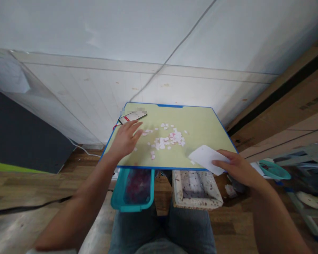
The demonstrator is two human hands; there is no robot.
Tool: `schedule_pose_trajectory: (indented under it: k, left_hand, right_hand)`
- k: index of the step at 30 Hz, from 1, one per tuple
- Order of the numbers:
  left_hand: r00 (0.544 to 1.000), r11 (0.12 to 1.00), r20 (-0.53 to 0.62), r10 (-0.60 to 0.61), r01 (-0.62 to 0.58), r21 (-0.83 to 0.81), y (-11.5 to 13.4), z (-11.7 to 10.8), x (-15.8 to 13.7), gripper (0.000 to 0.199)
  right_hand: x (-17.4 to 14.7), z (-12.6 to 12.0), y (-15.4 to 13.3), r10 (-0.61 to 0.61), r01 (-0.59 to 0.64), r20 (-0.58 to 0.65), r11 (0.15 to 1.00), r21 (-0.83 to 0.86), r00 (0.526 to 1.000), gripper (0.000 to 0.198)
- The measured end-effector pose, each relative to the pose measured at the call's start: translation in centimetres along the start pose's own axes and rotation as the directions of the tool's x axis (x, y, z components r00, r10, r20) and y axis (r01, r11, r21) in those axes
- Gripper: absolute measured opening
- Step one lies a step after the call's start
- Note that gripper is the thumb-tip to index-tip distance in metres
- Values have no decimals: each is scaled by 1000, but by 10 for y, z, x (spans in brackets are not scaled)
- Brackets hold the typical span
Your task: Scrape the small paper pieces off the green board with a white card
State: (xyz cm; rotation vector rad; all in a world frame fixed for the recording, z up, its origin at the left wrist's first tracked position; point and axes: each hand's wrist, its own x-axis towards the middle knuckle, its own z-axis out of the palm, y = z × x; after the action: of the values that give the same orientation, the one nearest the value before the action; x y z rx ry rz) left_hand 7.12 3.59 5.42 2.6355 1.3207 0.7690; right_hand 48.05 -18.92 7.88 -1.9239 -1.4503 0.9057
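Note:
My right hand (233,165) grips a flat white card (207,158) with a small hole near its far end, thumb on top, over the table's front right edge. Many small white and pinkish paper-like pieces (164,141) lie scattered across the middle of the pale yellow table (198,121). My left hand (125,140) hovers at the table's left side with fingers apart and nothing in them. Just beyond its fingertips lies a phone-like flat device (134,116) with a red mark on its pale face.
Below the front edge rest a teal bin (132,208) with dark reddish contents and a speckled white box (197,203). A white wall (148,35) with a grey cable (175,51) stands behind. Large cardboard boxes (283,106) lean at right; a teal basket (277,171) sits beyond my right arm.

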Motion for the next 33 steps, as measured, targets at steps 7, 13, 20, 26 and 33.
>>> schedule_pose_trajectory:
  k: [7,13,20,26,33]
  left_hand:
    - [945,927,106,-309,275,255,-13,12,-77,78]
    - [975,999,221,-13,3,46,12,21,-40,60]
    - [983,983,-59,-175,178,41,-21,-4,-84,46]
    - [981,991,148,-127,120,54,20,-7,-96,22]
    - [986,993,155,59,-42,-114,17,5,-68,46]
  right_hand:
    - [96,16,-34,21,-27,52,992,126,998,35]
    - [130,-8,-29,278,-251,-268,959,132,922,43]
    - [169,40,-66,209,-209,27,978,-6,977,28]
    - [177,80,-118,-65,71,261,997,-14,963,25]
    - [139,-10,-76,-2,2,-3,993,-120,1000,23]
